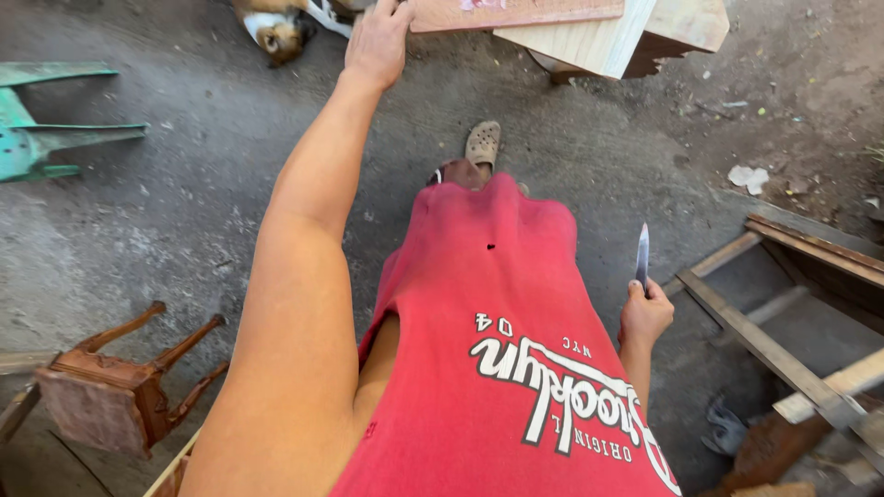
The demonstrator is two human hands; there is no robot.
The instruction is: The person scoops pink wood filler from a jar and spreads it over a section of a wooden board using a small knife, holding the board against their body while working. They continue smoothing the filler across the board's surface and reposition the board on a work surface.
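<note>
My left hand (378, 41) reaches far forward and touches the near edge of a reddish wooden board (516, 13) at the top of the view. Under that board lies a pale wooden plank (589, 41). My right hand (645, 313) hangs at my side, shut on a knife (642, 258) whose blade points up and forward. My red shirt fills the lower middle of the view, and one foot in a beige clog (482, 144) shows beyond it on the grey ground.
A dog (276, 23) lies at the top left near the board. A small wooden stool (120, 387) lies overturned at lower left. A green metal frame (46, 120) sits at far left. A wooden frame of slats (783, 313) lies at right.
</note>
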